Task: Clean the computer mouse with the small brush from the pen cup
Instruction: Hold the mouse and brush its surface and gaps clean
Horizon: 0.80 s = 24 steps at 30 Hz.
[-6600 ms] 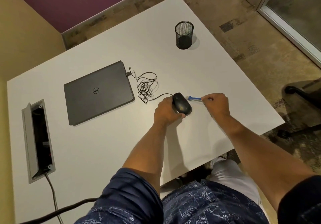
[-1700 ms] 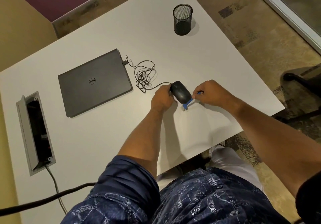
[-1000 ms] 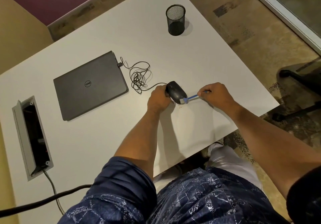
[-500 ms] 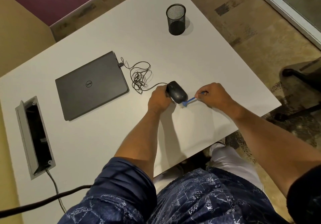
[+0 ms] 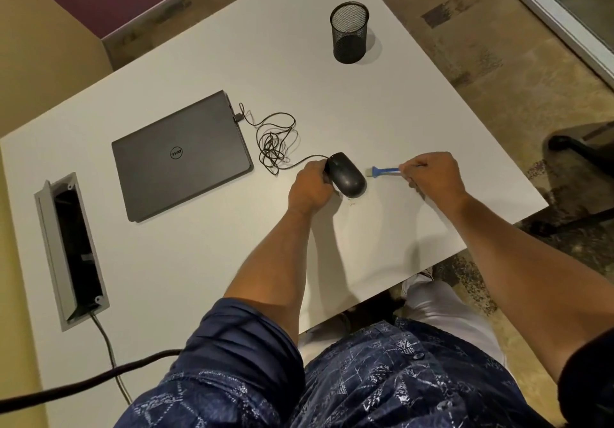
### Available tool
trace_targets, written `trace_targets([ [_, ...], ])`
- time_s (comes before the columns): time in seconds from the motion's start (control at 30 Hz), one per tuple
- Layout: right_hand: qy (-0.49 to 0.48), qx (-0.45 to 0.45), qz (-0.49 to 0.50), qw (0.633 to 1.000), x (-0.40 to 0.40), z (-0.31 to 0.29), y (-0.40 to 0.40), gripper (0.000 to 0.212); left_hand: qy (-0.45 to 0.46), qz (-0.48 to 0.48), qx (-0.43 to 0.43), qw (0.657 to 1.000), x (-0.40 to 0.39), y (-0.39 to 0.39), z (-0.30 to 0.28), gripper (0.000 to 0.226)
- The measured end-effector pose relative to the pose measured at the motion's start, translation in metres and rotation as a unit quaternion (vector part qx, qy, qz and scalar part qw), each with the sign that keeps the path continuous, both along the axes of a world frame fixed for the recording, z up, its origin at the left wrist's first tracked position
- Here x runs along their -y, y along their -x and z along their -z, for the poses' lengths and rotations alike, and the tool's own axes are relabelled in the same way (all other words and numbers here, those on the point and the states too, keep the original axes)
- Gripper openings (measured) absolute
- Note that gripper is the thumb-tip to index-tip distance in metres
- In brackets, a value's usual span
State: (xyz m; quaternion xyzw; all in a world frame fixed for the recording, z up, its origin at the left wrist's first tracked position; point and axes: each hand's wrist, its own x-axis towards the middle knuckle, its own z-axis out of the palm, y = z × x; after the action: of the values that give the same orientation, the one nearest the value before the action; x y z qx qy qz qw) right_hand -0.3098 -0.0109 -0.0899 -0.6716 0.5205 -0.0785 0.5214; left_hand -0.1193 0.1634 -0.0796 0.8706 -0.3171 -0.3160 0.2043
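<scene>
Currently: my left hand (image 5: pixel 310 188) grips the black mouse (image 5: pixel 345 175); my right hand (image 5: pixel 432 175) pinches the blue brush (image 5: pixel 383 171), bristles pointing at the mouse, just apart, toward the tabletop's right edge.

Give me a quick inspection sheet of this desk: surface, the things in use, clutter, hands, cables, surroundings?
Surface: white table, a few small specks near the mouse.
Job's things: black mouse on the table; blue brush beside it, bristles not touching; mesh pen cup upright at the far side.
Clutter: closed laptop; open cable hatch in the table.
Hands: left hand grips the mouse; right hand holds the brush handle.
Cables: mouse cord coiled loosely, plugged into the laptop; dark cables leaving the hatch.
Surroundings: patterned floor, chair base, purple wall.
</scene>
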Motion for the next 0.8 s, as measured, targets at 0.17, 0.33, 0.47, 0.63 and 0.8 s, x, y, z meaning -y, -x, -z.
trace_targets([
  [0.17,-0.014,0.052,-0.066,0.996,-0.018,-0.012,-0.037,0.015,-0.012,-0.002,-0.007,1.0,0.0,-0.002,0.003,0.043],
  [0.33,0.084,-0.012,-0.035,0.996,-0.015,-0.012,-0.056,0.019,-0.012,0.007,0.0,1.0,0.0,-0.003,0.003,0.038],
  [0.47,0.064,0.0,-0.065,0.996,-0.015,-0.015,-0.067,0.017,-0.003,-0.001,0.0,1.0,0.0,0.0,0.004,0.035],
  [0.63,0.121,-0.024,-0.064,0.99,-0.009,-0.016,-0.081,0.019,0.0,-0.001,0.003,1.0,-0.001,-0.001,0.006,0.031],
  [0.8,0.104,-0.008,-0.146,0.984,-0.008,-0.018,-0.095,0.013,-0.002,-0.003,0.001,1.0,-0.001,-0.001,0.008,0.03],
])
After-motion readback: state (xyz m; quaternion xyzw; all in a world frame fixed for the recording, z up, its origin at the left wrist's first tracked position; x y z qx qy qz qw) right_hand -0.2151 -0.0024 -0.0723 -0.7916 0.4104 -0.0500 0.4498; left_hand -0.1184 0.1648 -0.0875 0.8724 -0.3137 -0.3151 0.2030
